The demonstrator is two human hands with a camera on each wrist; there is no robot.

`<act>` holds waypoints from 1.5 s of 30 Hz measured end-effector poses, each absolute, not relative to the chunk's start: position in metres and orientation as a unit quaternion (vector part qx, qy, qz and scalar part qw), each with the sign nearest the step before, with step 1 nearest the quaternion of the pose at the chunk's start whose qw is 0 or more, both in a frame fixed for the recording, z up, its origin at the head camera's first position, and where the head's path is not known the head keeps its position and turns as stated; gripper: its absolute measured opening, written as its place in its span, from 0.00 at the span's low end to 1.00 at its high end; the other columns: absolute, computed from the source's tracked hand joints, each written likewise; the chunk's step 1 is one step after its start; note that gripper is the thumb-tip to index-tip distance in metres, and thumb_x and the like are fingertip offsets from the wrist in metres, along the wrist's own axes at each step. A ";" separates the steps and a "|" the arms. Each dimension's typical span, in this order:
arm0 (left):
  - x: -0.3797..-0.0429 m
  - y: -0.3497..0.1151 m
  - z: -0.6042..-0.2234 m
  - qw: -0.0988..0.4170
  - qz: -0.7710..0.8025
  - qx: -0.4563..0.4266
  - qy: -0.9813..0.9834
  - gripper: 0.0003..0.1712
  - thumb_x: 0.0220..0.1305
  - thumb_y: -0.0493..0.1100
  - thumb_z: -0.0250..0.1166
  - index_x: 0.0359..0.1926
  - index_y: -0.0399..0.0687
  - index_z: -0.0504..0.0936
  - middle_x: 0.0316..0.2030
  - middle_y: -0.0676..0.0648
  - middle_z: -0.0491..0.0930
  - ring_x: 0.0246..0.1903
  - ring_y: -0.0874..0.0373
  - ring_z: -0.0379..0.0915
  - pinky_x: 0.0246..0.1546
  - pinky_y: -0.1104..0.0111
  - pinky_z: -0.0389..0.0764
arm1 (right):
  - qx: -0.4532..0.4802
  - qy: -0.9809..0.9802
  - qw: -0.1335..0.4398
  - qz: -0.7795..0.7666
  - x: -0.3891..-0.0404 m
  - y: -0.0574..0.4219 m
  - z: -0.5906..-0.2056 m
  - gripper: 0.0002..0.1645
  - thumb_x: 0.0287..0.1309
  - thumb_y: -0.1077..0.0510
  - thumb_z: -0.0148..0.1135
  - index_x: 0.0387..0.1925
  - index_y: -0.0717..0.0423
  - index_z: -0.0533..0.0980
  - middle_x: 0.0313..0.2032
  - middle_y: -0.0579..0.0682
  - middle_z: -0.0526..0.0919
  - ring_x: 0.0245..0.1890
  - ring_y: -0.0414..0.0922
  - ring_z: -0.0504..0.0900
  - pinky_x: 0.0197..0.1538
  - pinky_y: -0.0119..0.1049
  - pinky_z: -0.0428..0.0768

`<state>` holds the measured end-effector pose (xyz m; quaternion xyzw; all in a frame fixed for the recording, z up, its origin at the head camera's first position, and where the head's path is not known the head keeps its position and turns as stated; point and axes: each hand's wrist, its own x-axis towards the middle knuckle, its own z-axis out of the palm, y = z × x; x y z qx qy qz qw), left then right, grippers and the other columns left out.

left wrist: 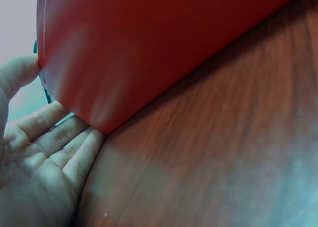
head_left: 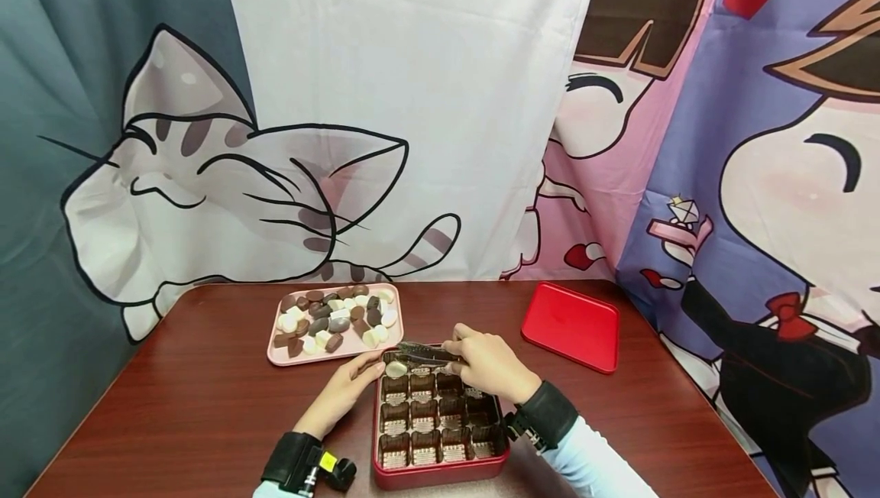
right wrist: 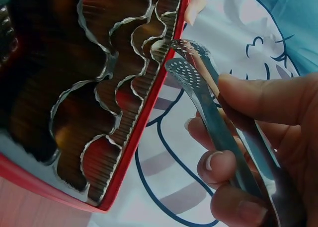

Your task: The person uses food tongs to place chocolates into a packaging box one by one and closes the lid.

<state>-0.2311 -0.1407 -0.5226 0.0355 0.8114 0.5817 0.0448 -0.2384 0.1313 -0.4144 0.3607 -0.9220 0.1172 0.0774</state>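
My right hand [head_left: 490,364] grips metal tongs [head_left: 422,353] with perforated tips. In the right wrist view the tongs [right wrist: 218,117] lie between thumb and fingers, their tips a little apart at the box rim. A pale chocolate [head_left: 396,369] sits at the far left compartment of the red box [head_left: 440,476], just by the tips; whether they touch it I cannot tell. The brown divided insert [head_left: 424,414] fills the box. My left hand [head_left: 345,393] rests against the box's far left corner; in the left wrist view its fingers [left wrist: 82,157] lie fairly straight against the red side.
Behind the box, to the left, a pink tray [head_left: 289,358] holds many brown, white and dark chocolates [head_left: 337,318]. A red lid [head_left: 571,326] lies at the back right of the wooden table [head_left: 206,406]. A printed curtain [head_left: 412,63] hangs behind the table.
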 end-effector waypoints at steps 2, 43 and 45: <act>-0.231 -0.141 -0.522 0.047 0.581 0.035 0.812 0.30 0.73 0.50 0.60 0.70 0.39 0.72 0.69 0.35 0.73 0.72 0.39 0.65 0.71 0.49 0.68 | 0.359 -0.923 0.072 0.122 -0.239 0.131 -0.413 0.17 0.60 0.56 0.71 0.50 0.56 0.86 0.30 0.45 0.72 0.19 0.35 0.63 0.24 0.27 0.60; -0.232 -0.142 -0.524 0.051 0.594 0.033 0.802 0.31 0.73 0.50 0.60 0.70 0.39 0.71 0.70 0.34 0.71 0.72 0.39 0.65 0.71 0.46 0.69 | 0.312 -0.947 0.021 0.069 -0.306 0.055 -0.409 0.06 0.60 0.53 0.68 0.35 0.48 0.88 0.33 0.48 0.79 0.32 0.45 0.80 0.34 0.40 0.79; -0.232 -0.142 -0.523 0.053 0.592 0.039 0.803 0.31 0.73 0.50 0.60 0.71 0.39 0.71 0.72 0.33 0.69 0.73 0.37 0.62 0.72 0.45 0.67 | 0.304 -0.950 0.013 0.071 -0.309 0.053 -0.413 0.07 0.60 0.53 0.68 0.37 0.48 0.88 0.34 0.48 0.80 0.33 0.46 0.81 0.35 0.40 0.79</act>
